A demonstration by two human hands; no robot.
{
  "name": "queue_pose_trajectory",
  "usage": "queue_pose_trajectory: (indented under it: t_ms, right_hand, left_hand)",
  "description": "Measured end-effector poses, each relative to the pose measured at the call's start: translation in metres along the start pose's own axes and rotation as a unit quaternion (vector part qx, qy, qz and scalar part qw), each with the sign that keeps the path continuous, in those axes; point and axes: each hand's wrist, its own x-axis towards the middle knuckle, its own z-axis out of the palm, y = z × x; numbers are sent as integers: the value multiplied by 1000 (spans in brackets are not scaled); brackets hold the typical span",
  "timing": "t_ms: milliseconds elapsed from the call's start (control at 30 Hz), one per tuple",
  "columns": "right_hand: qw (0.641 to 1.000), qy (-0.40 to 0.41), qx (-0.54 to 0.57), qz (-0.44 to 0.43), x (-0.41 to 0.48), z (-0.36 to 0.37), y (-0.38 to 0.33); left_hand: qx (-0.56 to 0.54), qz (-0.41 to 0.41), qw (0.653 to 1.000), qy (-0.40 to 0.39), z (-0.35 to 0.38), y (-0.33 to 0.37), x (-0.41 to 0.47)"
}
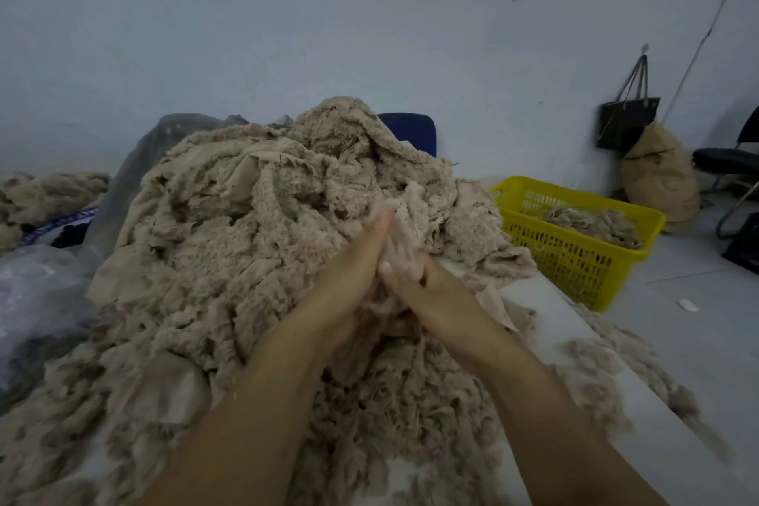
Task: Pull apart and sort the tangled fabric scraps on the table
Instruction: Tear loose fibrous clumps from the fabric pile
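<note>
1. Two hands meet at the near face of the scrap pile, which covers most of the table.
2. Left hand: fingers look straight, laid flat vs. a small tuft. It grips nothing I can see, tho blur is heavy.
3. Right hand: thumb & fingers curled round that tuft, pinching it vs. the left palm.
4. Handling, my guess: v. light, soft, fluffy, sheds lint. Strands prob. snag on neighbours, so it'll stretch before letting go. No stiffness, nothing to break.
5. Where to grip: I'd pinch low at the tuft's root w/ one hand, pin the pile just beside it w/ the other, then pull slow & sideways.
6. Right of the pile: yellow basket w/ some scraps in it, prob. the sorted lot.
7. Left of the pile: plastic sheeting. Behind the pile: blue chair back.
</note>
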Motion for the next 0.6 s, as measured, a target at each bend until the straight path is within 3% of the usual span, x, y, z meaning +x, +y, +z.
queue_pose_trajectory:
  t_ms: [100, 167, 233, 300, 333, 367, 400, 433, 500, 600]
  right_hand:
    - [999, 32, 8, 0, 3, 2, 15]
    - [990, 119, 79, 20, 6, -17, 22]
    - [924, 222, 308, 38, 7, -52, 19]
    - [834, 276, 478, 5, 6, -78, 21]
    - [838, 272, 473, 32, 4, -79, 20]
    - [871, 256, 415, 62, 3, -73, 22]
    - [909, 237, 331, 88, 3, -62, 25]
    - [943, 217, 233, 99, 1, -47, 28]
    - [983, 151, 75, 72, -2, -18, 27]
    - [994, 64, -88, 24, 1, 8, 29]
  left_hand:
    - [-65, -50, 993, -84, 2, -7, 2]
    - [13, -20, 995, -102, -10, -7, -2]
    - [202, -5, 977, -74, -26, -7, -6]
    - [423, 5, 901, -91, -36, -12, -5]
    - [512, 0, 852, -112, -39, -17, -4]
    - [566, -5, 816, -120, -39, -19, -4]
    - [580, -9, 807, -111, -38, -20, -3]
    - [559, -7, 824, -87, -38, -21, -2]
    - [447, -2, 894, -16, -39, -19, 1]
    - [281, 3, 959, 28, -34, -8, 3]
